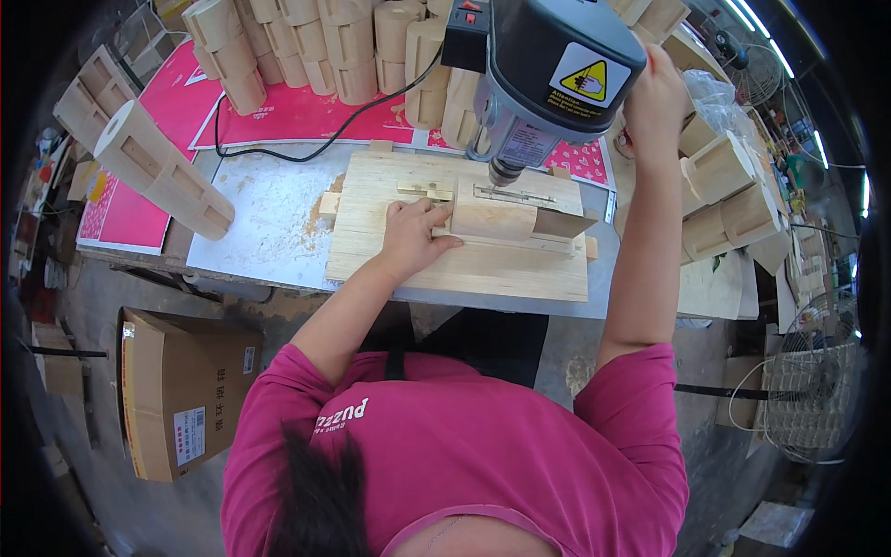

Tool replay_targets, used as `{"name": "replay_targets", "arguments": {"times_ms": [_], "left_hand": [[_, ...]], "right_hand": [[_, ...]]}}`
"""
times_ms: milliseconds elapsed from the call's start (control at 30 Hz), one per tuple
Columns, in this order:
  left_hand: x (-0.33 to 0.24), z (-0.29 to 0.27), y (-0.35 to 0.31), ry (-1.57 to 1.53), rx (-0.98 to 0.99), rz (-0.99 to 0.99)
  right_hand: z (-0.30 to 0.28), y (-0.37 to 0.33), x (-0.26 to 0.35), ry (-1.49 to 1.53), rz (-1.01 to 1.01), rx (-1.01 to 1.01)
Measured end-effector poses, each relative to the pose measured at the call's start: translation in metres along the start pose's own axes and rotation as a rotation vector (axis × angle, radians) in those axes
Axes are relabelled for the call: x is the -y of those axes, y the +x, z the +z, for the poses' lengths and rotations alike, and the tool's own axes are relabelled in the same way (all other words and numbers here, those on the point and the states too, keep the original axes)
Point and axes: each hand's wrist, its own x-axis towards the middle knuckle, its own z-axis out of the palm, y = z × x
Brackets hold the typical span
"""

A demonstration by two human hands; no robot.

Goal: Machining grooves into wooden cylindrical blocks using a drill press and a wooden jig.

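A short pale wooden cylinder point(494, 221) lies on its side on a flat wooden board point(390, 265), under the chuck point(504, 173) of a drill press point(557, 70). A slot with metal-looking strips runs along its top. My left hand point(413, 239) holds its left end, thumb at the near side and fingers over the end. At its right end stands a thin dark plate point(562, 224). My right hand point(657, 97) is raised and closed at the right side of the drill head. What it grips is hidden.
Stacked wooden cylinders with cut recesses point(348, 51) line the back, over pink printed sheets point(306, 116). More cylinders stand at left point(162, 167) and right point(733, 200). A black cable point(325, 148) crosses the metal tabletop point(264, 200). A cardboard box point(190, 390) sits on the floor at left.
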Motion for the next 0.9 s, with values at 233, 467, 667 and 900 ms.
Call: {"name": "replay_targets", "arguments": {"times_ms": [233, 467, 667, 900], "left_hand": [[-0.006, 0.002, 0.006, -0.188, 0.018, -0.142], [-0.002, -0.02, 0.004, -0.536, 0.044, -0.085], [0.007, -0.127, -0.039, -0.542, 0.014, -0.123], [-0.006, -0.171, -0.062, -1.068, -0.377, -0.801]], "right_hand": [[-0.014, -0.039, 0.0, 0.253, 0.349, 0.223], [-0.042, -0.152, -0.029, -0.059, 0.24, 0.886], [-0.078, -0.181, -0.018, 0.355, 0.625, 0.792], [-0.069, -0.204, 0.03, 0.419, 0.634, 0.87]]}}
